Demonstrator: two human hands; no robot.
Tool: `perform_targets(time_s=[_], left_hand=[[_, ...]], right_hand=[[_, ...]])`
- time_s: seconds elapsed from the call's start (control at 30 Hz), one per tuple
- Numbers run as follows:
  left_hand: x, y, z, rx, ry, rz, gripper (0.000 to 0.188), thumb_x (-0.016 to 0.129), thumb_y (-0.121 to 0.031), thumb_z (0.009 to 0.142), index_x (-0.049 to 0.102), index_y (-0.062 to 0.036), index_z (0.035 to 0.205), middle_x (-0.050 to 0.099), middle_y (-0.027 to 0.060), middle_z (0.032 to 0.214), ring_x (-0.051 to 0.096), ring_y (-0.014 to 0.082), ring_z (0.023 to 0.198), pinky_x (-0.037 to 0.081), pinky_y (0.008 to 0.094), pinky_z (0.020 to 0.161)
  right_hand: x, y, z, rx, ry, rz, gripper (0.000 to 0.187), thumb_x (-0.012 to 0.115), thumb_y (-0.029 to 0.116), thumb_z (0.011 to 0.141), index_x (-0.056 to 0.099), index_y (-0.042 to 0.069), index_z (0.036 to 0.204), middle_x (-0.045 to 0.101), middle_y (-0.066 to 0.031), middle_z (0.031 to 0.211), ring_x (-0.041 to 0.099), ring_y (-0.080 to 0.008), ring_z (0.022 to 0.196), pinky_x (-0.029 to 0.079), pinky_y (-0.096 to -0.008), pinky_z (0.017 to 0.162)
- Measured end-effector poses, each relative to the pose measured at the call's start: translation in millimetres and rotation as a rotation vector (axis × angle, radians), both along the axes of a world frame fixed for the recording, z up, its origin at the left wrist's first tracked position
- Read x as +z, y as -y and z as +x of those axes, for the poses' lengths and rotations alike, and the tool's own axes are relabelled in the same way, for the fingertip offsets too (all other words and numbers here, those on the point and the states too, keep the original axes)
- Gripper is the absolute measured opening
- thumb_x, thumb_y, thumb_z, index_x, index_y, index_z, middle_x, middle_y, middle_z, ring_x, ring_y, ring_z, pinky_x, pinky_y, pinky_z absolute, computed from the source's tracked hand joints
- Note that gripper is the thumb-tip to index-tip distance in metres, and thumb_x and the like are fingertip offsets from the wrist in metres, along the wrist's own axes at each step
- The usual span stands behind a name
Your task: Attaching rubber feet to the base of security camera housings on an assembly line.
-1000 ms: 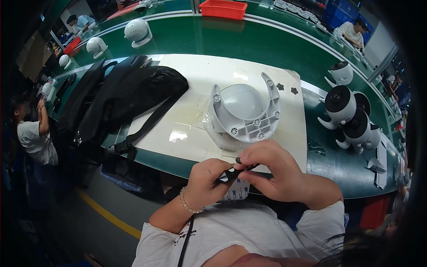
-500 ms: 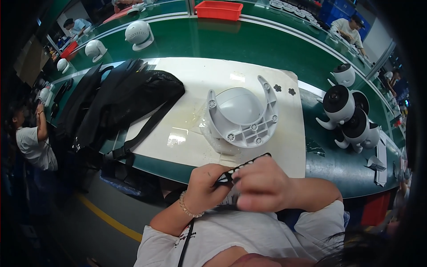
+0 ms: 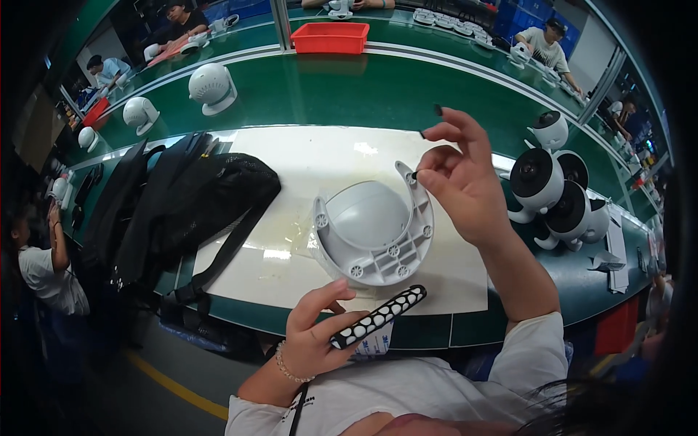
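A white plastic housing (image 3: 367, 218) with two curved arms and several round ribbed sockets sits on the pale board in front of me. My right hand (image 3: 465, 174) is at its upper right arm. Thumb and a finger pinch a small black pad (image 3: 415, 175) over a socket there. Dark bits, perhaps more pads, show at the tips of the two raised fingers. My left hand (image 3: 320, 330) grips a black strip with white round spots (image 3: 379, 317) by its lower end, below the housing. A white printed sheet (image 3: 376, 340) shows just under the strip.
Black bags (image 3: 196, 196) with straps lie left of the housing. White-and-black rounded units (image 3: 538, 178) cluster at the right. White round units (image 3: 212, 89) stand far left on the green table. A red bin (image 3: 329, 38) is at the back; other people work beyond.
My right hand has left the strip and moved up to the housing's upper right arm with a small black pad. My left hand keeps the strip, now turned spotted side up. The view has shifted.
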State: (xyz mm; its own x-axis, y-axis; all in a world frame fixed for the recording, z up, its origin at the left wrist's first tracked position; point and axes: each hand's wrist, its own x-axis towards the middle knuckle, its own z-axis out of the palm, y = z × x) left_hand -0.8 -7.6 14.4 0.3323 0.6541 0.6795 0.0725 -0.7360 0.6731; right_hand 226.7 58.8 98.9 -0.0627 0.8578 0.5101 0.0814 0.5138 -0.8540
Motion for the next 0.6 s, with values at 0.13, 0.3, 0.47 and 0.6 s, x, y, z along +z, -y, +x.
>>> perform_targets(time_s=[0.13,0.3,0.47,0.6], left_hand=[[-9,-11,1,0.062,-0.104,0.074,0.036,0.07,-0.004,0.055,0.066,-0.0065,0.09,0.047,0.0151,0.122,0.058,0.0231,0.09,0.049,0.0283,0.064],[-20,-16,2,0.121,-0.154,0.146,0.032,0.069,-0.006,0.054,0.066,-0.0056,0.086,0.047,0.0128,0.121,0.059,0.0248,0.083,0.048,0.031,0.065],[-24,-18,4,0.118,-0.153,0.181,0.028,0.068,-0.007,0.053,0.066,-0.0043,0.081,0.046,0.0097,0.123,0.058,0.0224,0.074,0.047,0.0311,0.061],[-24,-20,5,0.114,-0.154,0.195,0.026,0.069,-0.007,0.053,0.066,-0.0037,0.079,0.046,0.0097,0.123,0.057,0.0219,0.069,0.046,0.0306,0.057]], right_hand=[[4,-7,1,0.049,0.004,-0.203,0.061,0.049,-0.01,0.077,0.026,0.011,0.13,0.038,-0.0123,0.114,0.048,-0.0091,0.082,0.044,-0.0232,0.075],[7,-8,5,0.072,-0.023,-0.264,0.061,0.049,-0.009,0.077,0.025,0.011,0.13,0.037,-0.0128,0.115,0.048,-0.0094,0.082,0.045,-0.024,0.075],[13,-9,5,0.049,-0.13,-0.338,0.065,0.053,-0.007,0.075,0.024,0.01,0.131,0.037,-0.0135,0.116,0.048,-0.0096,0.081,0.044,-0.0228,0.074],[13,-7,6,0.028,0.053,-0.288,0.065,0.053,-0.009,0.075,0.025,0.01,0.131,0.038,-0.0149,0.117,0.05,-0.0093,0.079,0.044,-0.0216,0.072]])
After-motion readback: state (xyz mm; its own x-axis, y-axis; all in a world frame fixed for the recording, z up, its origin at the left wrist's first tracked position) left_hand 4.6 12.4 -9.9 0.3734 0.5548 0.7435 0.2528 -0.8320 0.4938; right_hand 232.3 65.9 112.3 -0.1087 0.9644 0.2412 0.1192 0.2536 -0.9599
